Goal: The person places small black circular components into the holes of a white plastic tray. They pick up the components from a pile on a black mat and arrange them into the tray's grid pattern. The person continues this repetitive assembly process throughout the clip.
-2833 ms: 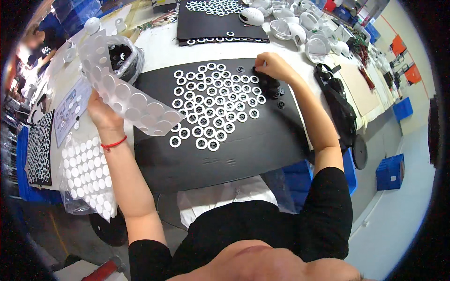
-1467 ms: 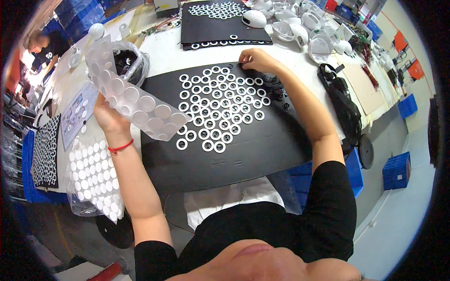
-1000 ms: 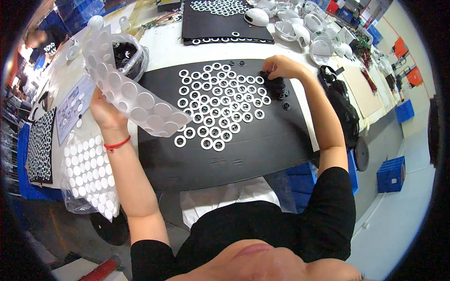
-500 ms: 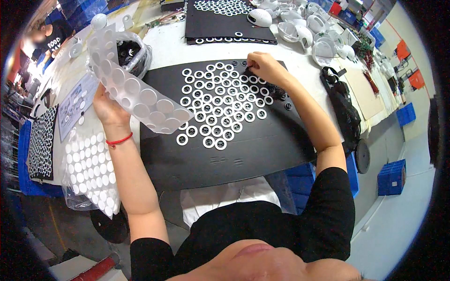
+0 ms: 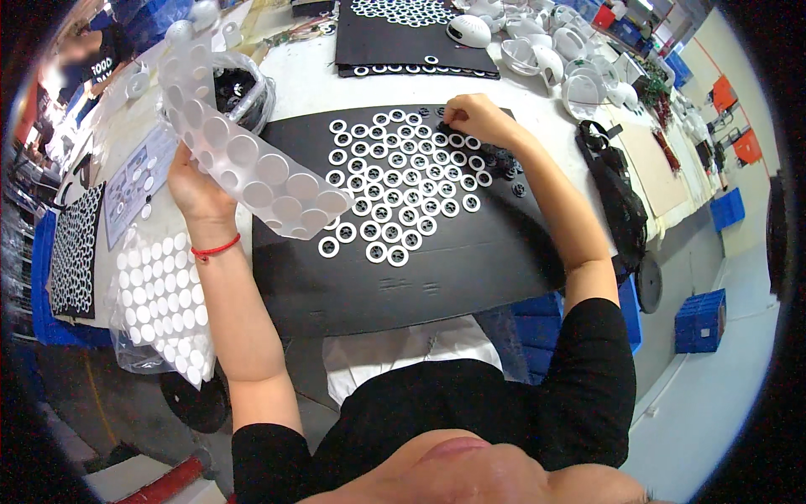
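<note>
White is the big table (image 5: 294, 74) under almost everything. On it lies a large black board (image 5: 344, 290), near the person. A long, see-through plastic strip (image 5: 260, 172) full of round shapes slants over the board's left side. Left of the board is a sheet of white dots (image 5: 164, 294). A clear bag (image 5: 268, 102) with black bits inside stands behind the strip.

The left hand (image 5: 197, 186) holds the strip. The right hand (image 5: 477, 118) is at the far edge of the board, its fingertips close together. Something dark is by them, but I cannot tell if they hold it.

Lots of white rings (image 5: 412, 177) sit on the board, many with black middles. Small black parts (image 5: 504, 164) lie in a heap just right of the rings.
</note>
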The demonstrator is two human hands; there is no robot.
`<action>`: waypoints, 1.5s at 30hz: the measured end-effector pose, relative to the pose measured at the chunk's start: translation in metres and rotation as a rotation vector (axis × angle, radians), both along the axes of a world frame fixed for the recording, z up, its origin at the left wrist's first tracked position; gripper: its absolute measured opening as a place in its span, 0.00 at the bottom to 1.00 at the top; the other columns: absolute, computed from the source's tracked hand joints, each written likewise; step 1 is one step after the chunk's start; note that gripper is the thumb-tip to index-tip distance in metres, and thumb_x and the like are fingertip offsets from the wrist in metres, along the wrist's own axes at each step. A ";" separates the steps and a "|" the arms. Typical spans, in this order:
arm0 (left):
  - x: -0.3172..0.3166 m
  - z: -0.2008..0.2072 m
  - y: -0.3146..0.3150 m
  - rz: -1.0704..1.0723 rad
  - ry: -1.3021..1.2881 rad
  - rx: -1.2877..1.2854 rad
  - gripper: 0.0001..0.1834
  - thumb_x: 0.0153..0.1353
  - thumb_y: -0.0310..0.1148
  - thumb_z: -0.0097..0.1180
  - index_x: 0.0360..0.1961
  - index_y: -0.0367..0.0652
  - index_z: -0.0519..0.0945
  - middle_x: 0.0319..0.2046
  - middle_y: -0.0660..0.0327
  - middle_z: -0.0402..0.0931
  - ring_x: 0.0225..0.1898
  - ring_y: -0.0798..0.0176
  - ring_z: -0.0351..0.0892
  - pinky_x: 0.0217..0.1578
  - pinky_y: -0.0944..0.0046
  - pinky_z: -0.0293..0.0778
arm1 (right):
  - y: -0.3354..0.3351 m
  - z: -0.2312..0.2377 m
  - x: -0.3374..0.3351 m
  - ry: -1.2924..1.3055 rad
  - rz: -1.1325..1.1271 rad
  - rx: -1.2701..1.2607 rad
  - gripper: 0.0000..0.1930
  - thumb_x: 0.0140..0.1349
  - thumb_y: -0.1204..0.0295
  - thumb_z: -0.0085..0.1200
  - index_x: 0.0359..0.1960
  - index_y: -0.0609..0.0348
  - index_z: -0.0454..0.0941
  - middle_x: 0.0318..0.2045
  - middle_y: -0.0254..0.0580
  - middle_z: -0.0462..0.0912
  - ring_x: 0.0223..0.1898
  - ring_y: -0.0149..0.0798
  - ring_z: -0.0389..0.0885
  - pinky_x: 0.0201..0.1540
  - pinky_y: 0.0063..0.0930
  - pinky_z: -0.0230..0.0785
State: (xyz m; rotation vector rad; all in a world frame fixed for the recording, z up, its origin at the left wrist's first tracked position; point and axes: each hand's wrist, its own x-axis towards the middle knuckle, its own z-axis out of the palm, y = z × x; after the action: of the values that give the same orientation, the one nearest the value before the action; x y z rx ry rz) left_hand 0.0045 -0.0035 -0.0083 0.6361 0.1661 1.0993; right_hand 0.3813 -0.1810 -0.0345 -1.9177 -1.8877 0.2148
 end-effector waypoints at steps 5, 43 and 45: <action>-0.004 -0.004 0.007 -0.071 -0.042 0.031 0.16 0.61 0.32 0.33 0.45 0.36 0.70 0.40 0.55 0.74 0.42 0.56 0.74 0.43 0.57 0.71 | 0.003 0.003 -0.005 0.073 -0.022 0.063 0.06 0.47 0.80 0.54 0.28 0.64 0.76 0.24 0.44 0.79 0.28 0.36 0.78 0.34 0.26 0.70; -0.003 -0.006 0.005 -0.121 -0.062 0.034 0.17 0.61 0.34 0.35 0.45 0.36 0.71 0.40 0.54 0.74 0.43 0.54 0.74 0.45 0.56 0.70 | -0.003 -0.003 0.022 0.131 -0.116 -0.152 0.09 0.49 0.72 0.57 0.33 0.61 0.77 0.26 0.42 0.79 0.30 0.36 0.77 0.35 0.29 0.68; -0.003 -0.006 0.006 -0.151 -0.084 0.035 0.17 0.61 0.34 0.35 0.45 0.36 0.71 0.40 0.54 0.74 0.43 0.54 0.74 0.45 0.56 0.70 | -0.003 -0.003 0.019 0.168 -0.082 -0.139 0.08 0.50 0.76 0.55 0.34 0.64 0.76 0.23 0.35 0.76 0.26 0.29 0.72 0.31 0.23 0.65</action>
State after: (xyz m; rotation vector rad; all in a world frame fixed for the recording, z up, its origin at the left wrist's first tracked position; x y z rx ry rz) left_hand 0.0011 0.0029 -0.0140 0.6226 0.0258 0.9828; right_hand 0.4003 -0.1836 -0.0373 -1.9954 -1.7208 0.4775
